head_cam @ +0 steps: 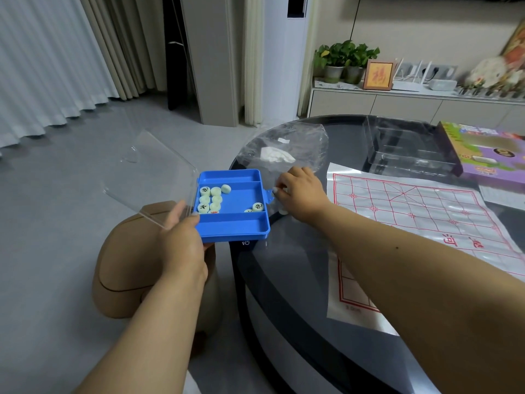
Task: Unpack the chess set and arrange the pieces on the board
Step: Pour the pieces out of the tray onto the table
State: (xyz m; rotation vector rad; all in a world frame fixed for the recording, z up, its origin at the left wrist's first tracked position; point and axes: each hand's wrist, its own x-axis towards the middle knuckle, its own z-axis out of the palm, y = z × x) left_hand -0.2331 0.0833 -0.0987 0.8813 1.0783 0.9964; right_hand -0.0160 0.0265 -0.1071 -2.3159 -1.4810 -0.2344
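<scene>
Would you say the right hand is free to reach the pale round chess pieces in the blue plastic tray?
Probably yes: the right hand sits beside the blue plastic tray, whose clear lid is open, leaving the pale round chess pieces uncovered.

Tray [235, 223]: held off the table's [287, 268] left edge
Pieces [210, 199]: in the middle compartment
Board [420, 217]: spread right of the tray

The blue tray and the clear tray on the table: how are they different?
The blue tray is opaque, held at the table edge by the left hand, with pieces inside. The clear tray is transparent, lies on the table, untouched, and looks empty. Both have compartments.
</scene>
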